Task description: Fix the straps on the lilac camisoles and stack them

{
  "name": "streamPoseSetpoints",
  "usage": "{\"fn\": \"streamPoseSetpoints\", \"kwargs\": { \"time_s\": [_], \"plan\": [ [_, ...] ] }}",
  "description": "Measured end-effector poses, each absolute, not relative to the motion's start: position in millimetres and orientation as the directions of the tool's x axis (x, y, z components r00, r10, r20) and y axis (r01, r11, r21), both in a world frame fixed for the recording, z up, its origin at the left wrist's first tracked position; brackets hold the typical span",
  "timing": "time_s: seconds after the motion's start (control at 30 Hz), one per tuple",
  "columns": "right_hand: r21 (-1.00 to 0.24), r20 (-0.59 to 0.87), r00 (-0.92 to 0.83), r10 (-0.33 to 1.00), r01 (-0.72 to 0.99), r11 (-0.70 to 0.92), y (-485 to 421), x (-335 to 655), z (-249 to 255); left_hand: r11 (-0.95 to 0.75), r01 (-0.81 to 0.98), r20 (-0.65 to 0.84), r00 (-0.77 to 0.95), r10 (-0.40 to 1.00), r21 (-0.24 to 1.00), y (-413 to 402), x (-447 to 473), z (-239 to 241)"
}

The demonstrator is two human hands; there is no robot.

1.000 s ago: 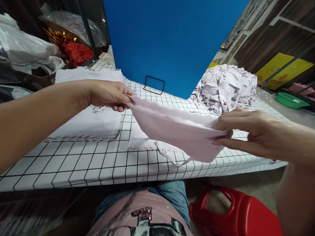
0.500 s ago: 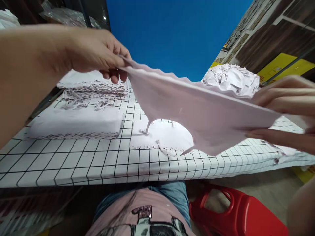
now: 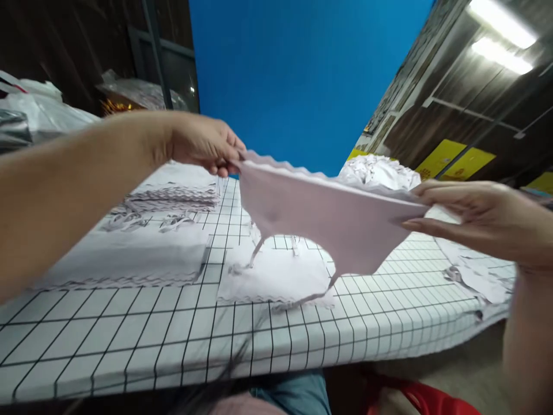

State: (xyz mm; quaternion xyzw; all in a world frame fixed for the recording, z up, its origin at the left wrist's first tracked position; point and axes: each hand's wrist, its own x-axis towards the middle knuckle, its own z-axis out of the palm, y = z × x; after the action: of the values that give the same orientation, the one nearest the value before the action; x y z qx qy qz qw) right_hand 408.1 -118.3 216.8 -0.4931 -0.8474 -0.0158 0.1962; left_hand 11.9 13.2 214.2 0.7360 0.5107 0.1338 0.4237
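I hold a pale pink piece of cloth (image 3: 319, 216) with a zigzag-cut top edge stretched in the air above the table. My left hand (image 3: 203, 143) pinches its left corner, and my right hand (image 3: 475, 216) pinches its right end between thumb and fingers. The cloth hangs tilted, with thin strips dangling from its lower edge down to a small flat stack of the same cloth (image 3: 276, 279) lying on the table right below it.
The table (image 3: 129, 340) has a white cover with a black grid. Two larger stacks of cut cloth (image 3: 129, 259) (image 3: 177, 193) lie at the left. A heap of scraps (image 3: 375, 170) sits at the far right, loose scraps (image 3: 475, 279) nearer. A blue panel (image 3: 294, 75) stands behind.
The view has tilted up and the table now fills more of the frame. Both hands have come lower and closer together with the cloth still stretched between them.
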Motion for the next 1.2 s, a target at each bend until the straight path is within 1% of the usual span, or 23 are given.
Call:
{"fn": "streamPoseSetpoints", "kwargs": {
  "time_s": [0.07,0.1,0.23,0.3,0.47,0.53,0.6,0.63,0.7,0.77,0.83,0.93,1.07,1.13,1.2],
  "plan": [
    [-0.204,0.262,-0.457,0.85,0.834,0.512,-112.3,410.6,214.5,-0.132,0.607,-0.268,0.522,0.81,0.783,15.8,13.7,209.3],
    [-0.225,0.242,-0.452,0.858,0.835,0.503,-110.0,412.1,213.4,-0.142,0.596,-0.272,0.55,0.79,0.791,18.1,14.1,208.0],
    [-0.319,0.37,-0.361,0.856,0.816,0.482,-107.2,417.3,210.5,-0.182,0.589,-0.266,0.591,0.762,0.787,26.9,16.4,209.1],
    [-0.346,0.435,-0.324,0.84,0.801,0.488,-108.5,417.3,209.9,-0.197,0.594,-0.272,0.605,0.748,0.78,28.1,18.0,212.8],
    [-0.297,0.603,-0.247,0.759,0.814,0.5,-108.1,408.6,208.9,-0.191,0.618,-0.295,0.596,0.747,0.763,22.1,18.5,225.5],
    [-0.291,0.648,-0.221,0.729,0.813,0.505,-104.6,403.8,206.5,-0.19,0.623,-0.292,0.587,0.755,0.759,19.3,16.1,228.2],
    [-0.323,0.661,-0.198,0.724,0.795,0.513,-99.1,400.2,202.5,-0.175,0.63,-0.287,0.561,0.777,0.757,19.1,12.5,227.9],
    [-0.36,0.66,-0.182,0.729,0.775,0.519,-95.7,399.2,200.1,-0.162,0.64,-0.276,0.527,0.804,0.751,20.2,10.9,226.9],
    [-0.454,0.626,-0.138,0.768,0.737,0.502,-88.6,398.9,195.2,-0.135,0.641,-0.258,0.481,0.838,0.756,23.7,9.3,224.5],
    [-0.52,0.562,-0.128,0.817,0.713,0.47,-82.7,400.1,189.5,-0.128,0.626,-0.225,0.452,0.863,0.769,25.5,11.3,223.4],
    [-0.544,0.503,-0.153,0.851,0.709,0.449,-78.8,400.0,182.1,-0.129,0.634,-0.198,0.419,0.886,0.763,21.7,17.0,224.3],
    [-0.575,0.448,-0.181,0.876,0.692,0.437,-74.3,390.5,167.3,-0.156,0.676,-0.138,0.36,0.923,0.72,7.6,32.2,230.0],
    [-0.685,0.354,-0.251,0.901,0.585,0.433,-67.7,352.0,143.8,-0.205,0.701,-0.006,0.286,0.958,0.683,-8.8,57.7,245.2],
    [-0.777,0.236,-0.303,0.923,0.512,0.367,-66.8,326.4,129.4,-0.234,0.675,0.06,0.27,0.961,0.7,-13.2,67.6,253.6],
    [-0.893,0.057,-0.323,0.945,0.407,0.193,-67.1,304.2,112.1,-0.271,0.639,0.123,0.267,0.956,0.72,-15.6,74.0,260.3]
  ]
}}
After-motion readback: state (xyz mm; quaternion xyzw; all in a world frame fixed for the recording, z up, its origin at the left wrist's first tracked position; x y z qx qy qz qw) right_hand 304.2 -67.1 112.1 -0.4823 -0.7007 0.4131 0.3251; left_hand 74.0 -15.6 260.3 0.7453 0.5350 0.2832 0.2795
